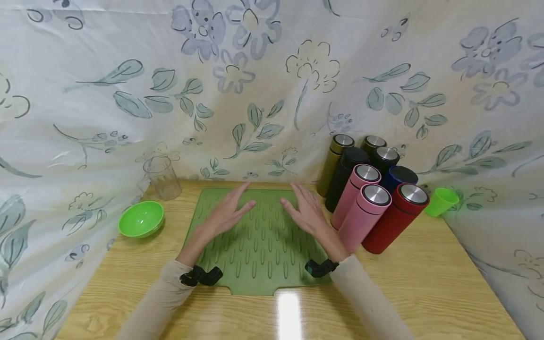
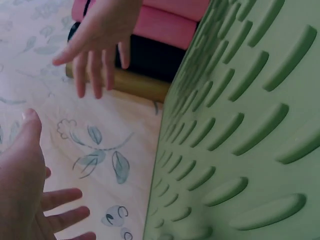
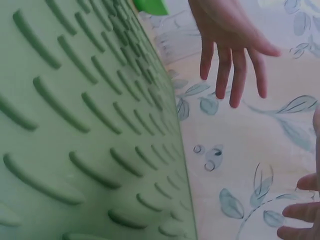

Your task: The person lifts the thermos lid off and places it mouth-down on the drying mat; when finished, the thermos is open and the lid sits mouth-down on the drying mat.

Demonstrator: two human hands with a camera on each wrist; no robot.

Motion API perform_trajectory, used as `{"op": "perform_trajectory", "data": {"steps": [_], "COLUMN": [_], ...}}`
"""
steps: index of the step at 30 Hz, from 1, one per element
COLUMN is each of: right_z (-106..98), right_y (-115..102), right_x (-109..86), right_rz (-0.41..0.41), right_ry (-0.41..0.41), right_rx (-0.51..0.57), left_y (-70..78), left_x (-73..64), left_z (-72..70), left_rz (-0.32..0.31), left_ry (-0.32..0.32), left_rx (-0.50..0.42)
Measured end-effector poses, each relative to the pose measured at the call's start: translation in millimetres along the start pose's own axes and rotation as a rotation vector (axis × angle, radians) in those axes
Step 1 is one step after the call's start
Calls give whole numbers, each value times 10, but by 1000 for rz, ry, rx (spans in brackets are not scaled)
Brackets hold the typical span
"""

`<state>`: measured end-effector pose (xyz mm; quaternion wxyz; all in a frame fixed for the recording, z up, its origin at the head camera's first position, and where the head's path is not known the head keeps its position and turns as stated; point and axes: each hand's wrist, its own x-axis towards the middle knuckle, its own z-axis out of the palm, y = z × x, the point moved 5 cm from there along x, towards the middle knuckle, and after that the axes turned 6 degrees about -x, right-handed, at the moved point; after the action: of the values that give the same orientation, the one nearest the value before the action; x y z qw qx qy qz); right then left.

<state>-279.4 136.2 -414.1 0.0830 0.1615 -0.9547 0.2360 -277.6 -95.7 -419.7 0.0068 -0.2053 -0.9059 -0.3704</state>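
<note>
A green mat [image 1: 263, 278] with raised oval ridges lies flat on the wooden table. Over its left part hovers my left hand [image 1: 225, 213], fingers extended and nothing held. My right hand [image 1: 307, 213] mirrors it over the right part, also empty, with its fingers spread in the left wrist view. The palms face each other with a wide gap between them. Closest to the right hand stand two pink bottles [image 1: 366, 208] with steel-topped lids.
Behind the pink bottles stand a red bottle [image 1: 395, 219], a black bottle [image 1: 346, 179], a gold bottle [image 1: 333, 163] and others. A green cup [image 1: 441, 202] lies tilted at right. On the left are a green bowl [image 1: 141, 219] and a clear pitcher [image 1: 163, 179]. A floral curtain [image 1: 263, 94] hangs behind.
</note>
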Motion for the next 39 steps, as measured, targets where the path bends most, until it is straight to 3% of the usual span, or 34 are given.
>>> {"op": "perform_trajectory", "data": {"steps": [6, 13, 18, 21, 26, 32, 37, 39], "right_z": [-135, -156, -116, -146, -287, -427, -703, -811], "right_y": [-120, -157, -151, -168, -235, -148, 6, 52], "right_x": [-78, -206, -356, -457, -611, -840, -1035, -1105], "right_rz": [-82, -165, -272, -341, -446, -499, -557, -567], "right_ry": [31, -29, -112, -120, -60, 35, 96, 85], "right_rx": [157, 238, 266, 283, 258, 209, 471, 487], "left_y": [42, 142, 272, 346, 435, 525, 618, 661], "left_x": [-29, -74, -107, -124, -187, -242, -247, -243], "left_z": [57, 174, 117, 71, 55, 90, 104, 126], "left_rz": [44, 109, 155, 174, 207, 236, 249, 246], "left_ry": [11, -29, 11, 22, 13, -12, -17, -26], "left_rx": [-134, -298, -409, -456, -405, -338, -334, -336]}}
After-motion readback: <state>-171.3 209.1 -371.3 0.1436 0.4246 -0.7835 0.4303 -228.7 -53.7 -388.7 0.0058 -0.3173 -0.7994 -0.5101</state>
